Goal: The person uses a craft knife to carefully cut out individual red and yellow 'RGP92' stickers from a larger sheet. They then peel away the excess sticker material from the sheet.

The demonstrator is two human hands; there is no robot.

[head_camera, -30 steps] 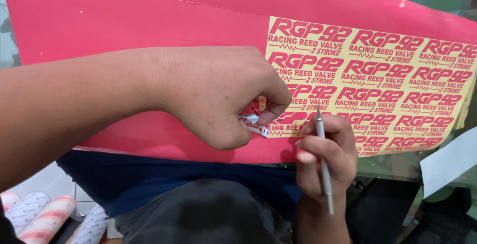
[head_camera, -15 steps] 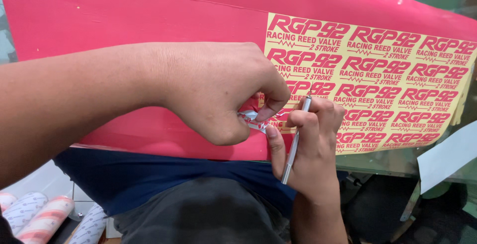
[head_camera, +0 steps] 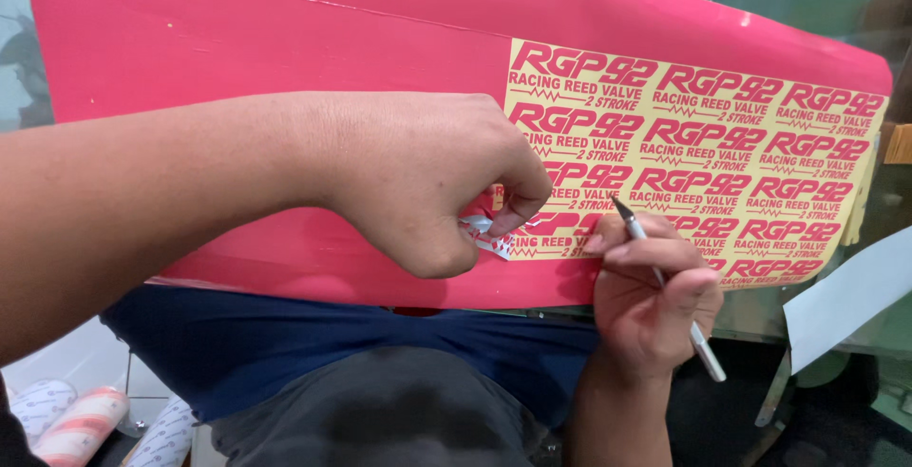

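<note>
A large red vinyl sheet [head_camera: 285, 49] lies across the glass table in front of me. Its right part is weeded down to a yellow backing [head_camera: 703, 163] carrying rows of red cut lettering. My left hand [head_camera: 418, 182] is closed, pinching a curled strip of peeled red vinyl [head_camera: 483, 231] at the lower left corner of the yellow area. My right hand [head_camera: 651, 301] grips a thin silver craft knife [head_camera: 665, 282], its tip pointing up-left just above the lowest rows of lettering, a little right of the peeled strip.
White paper [head_camera: 845, 301] lies on the glass table's edge [head_camera: 760, 320] at the right. Rolled sheets with red print [head_camera: 66, 419] stand on the floor at lower left. My lap, in a blue shirt and dark trousers [head_camera: 380, 400], is below the sheet.
My right hand has swung the knife from beside my left thumb out to the right and lower, with the blade now pointing up-left. My left hand keeps its pinch on the strip.
</note>
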